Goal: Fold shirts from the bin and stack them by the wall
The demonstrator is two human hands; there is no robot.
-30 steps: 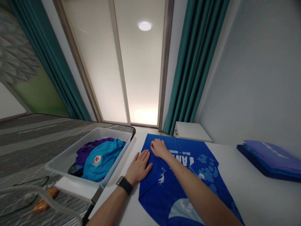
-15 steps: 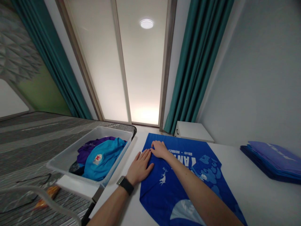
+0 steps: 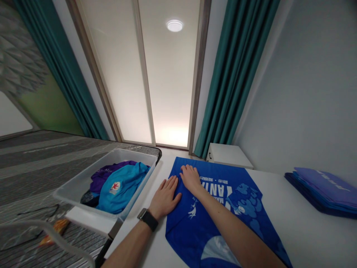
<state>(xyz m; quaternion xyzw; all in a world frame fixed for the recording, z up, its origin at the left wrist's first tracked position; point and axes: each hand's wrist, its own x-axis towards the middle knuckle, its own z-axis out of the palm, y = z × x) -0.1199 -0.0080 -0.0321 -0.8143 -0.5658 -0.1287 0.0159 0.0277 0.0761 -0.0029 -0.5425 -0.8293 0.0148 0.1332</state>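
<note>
One pale plastic bin (image 3: 73,188) stands at left, holding at least three crumpled garments: one dark (image 3: 89,199), one purple (image 3: 102,176), one light blue (image 3: 124,188). Next comes one white table (image 3: 309,238) bearing one blue shirt (image 3: 205,227), spread out at its near middle. The left hand (image 3: 165,197), wearing one watch (image 3: 147,219), lies flat across the shirt's left edge; the right hand (image 3: 191,178) rests just beside it on the cloth, fingers loosely spread, gripping nothing. Far right sits one folded stack (image 3: 323,190), its layers too merged to count. Around these, a pale tube (image 3: 28,224) crosses before an orange item (image 3: 55,230) near left; two teal curtains (image 3: 237,82) flank the far door (image 3: 170,82); one white cabinet (image 3: 228,154) stands beyond the shirt, whose print the right forearm partly covers.
</note>
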